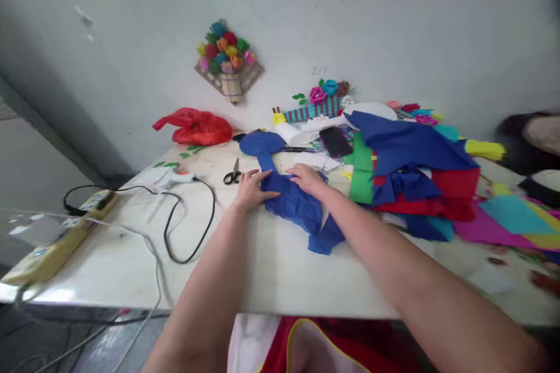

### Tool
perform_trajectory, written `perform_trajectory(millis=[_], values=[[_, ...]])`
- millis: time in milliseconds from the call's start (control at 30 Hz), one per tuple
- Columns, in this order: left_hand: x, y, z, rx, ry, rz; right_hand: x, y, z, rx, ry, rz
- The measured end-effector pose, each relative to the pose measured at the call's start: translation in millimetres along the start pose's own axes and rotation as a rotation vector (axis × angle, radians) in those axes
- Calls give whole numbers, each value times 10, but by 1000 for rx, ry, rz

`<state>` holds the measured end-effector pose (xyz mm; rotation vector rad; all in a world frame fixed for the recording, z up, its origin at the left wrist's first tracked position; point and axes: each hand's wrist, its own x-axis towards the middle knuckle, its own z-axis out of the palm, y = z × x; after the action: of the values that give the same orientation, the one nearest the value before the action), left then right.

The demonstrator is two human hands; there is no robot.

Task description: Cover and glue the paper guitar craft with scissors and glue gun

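A crumpled piece of blue paper or thin cloth (293, 204) lies on the white table under my two hands. Above it, a narrow blue strip leads up to a round blue piece (261, 143). My left hand (254, 188) rests on the left edge of the blue sheet, thumb and fingers apart. On the upper right edge my right hand (307, 179) lies with its fingers stretched out, pressing the sheet. The fingertips partly cover its edge. Small black-handled scissors (234, 173) lie just left of my left hand, not touching it.
A glue gun (172, 179) with a black cord lies left, near a yellow power strip (56, 239). Behind are a red plastic bag (196, 127) and a phone (336, 141). Stacked coloured sheets (429, 192) cover the right side. A paper flower decoration (227, 61) hangs on the wall.
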<state>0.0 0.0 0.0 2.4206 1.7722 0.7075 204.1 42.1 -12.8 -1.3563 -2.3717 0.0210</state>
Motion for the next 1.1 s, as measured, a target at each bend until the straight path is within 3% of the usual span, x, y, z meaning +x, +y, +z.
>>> perform_trajectory(millis=[133, 300, 433, 533, 600, 733, 967, 1100], values=[[8, -28, 33, 4, -6, 82, 4, 12, -48, -57, -12, -33], [21, -46, 45, 27, -29, 140, 27, -109, -265, -139, 7, -95], [24, -51, 47, 30, -45, 134, 48, -376, -345, -26, -198, -80], [20, -54, 63, 28, -54, 115, 8, -552, -237, 49, -310, -58], [15, -52, 67, 23, -56, 93, -44, -608, -125, 51, -344, -52], [11, -55, 21, -19, -78, 23, -136, -605, 22, 27, -289, -88], [16, -100, -62, -103, 64, -343, -157, -608, 28, 9, -291, -80], [19, -86, 0, 4, 26, -311, -163, -625, 43, -6, -276, -80]])
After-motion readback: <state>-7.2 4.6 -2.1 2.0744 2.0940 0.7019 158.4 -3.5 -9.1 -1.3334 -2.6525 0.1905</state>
